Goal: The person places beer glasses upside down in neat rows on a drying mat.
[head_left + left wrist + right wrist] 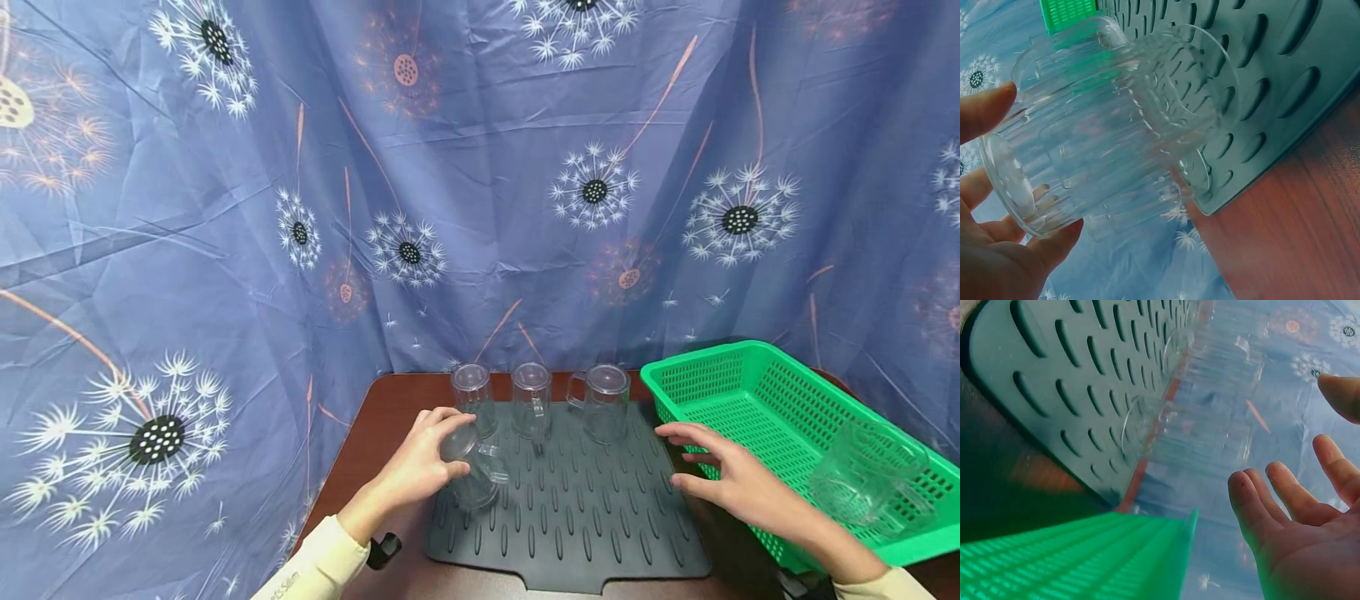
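On the front left of a dark grey drying mat (570, 479), a clear glass mug (476, 490) stands upside down, its handle pointing right. My left hand (420, 458) grips this mug near its upturned base; the left wrist view shows thumb and fingers on opposite sides of the glass (1097, 131). Along the mat's back edge stand three more upturned mugs: a left one (474, 404), a middle one (532, 404) and a right one (606, 412). My right hand (738, 483) hovers between the mat and the green basket, fingers spread, holding nothing.
A green plastic basket (720, 392) stands right of the mat, with at least one glass mug (862, 479) lying in it. Brown tabletop (401, 400) shows around the mat. Behind hangs a blue dandelion-print cloth (487, 208).
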The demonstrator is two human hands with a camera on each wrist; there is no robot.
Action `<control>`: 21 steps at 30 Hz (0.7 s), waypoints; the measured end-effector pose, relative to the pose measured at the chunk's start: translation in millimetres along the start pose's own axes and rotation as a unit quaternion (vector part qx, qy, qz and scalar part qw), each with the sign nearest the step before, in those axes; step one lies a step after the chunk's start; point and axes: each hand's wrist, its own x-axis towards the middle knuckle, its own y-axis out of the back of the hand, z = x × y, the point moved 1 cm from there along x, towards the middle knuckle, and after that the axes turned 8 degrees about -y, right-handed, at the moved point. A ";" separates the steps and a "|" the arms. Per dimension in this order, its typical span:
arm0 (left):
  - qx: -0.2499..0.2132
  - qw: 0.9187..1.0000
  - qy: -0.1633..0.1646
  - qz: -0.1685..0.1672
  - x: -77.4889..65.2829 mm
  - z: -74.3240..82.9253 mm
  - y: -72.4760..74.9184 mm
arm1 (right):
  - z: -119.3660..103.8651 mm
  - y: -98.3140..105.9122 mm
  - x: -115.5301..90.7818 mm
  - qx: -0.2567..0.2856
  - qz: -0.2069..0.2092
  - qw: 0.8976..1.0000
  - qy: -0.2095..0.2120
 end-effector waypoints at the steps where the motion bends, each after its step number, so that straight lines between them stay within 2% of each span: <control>1: 0.001 1.000 -0.002 -0.003 0.8 0.1 -1.1 | 0.3 2.5 -1.8 -0.006 0.004 1.000 -0.001; 13: -0.004 0.998 0.018 -0.055 6.6 -7.1 -5.2 | 4.5 19.1 -4.3 -0.022 0.038 0.998 0.041; 21: -0.015 0.997 0.017 -0.079 3.9 -8.2 -8.2 | 7.2 29.4 -9.7 -0.031 0.049 0.998 0.035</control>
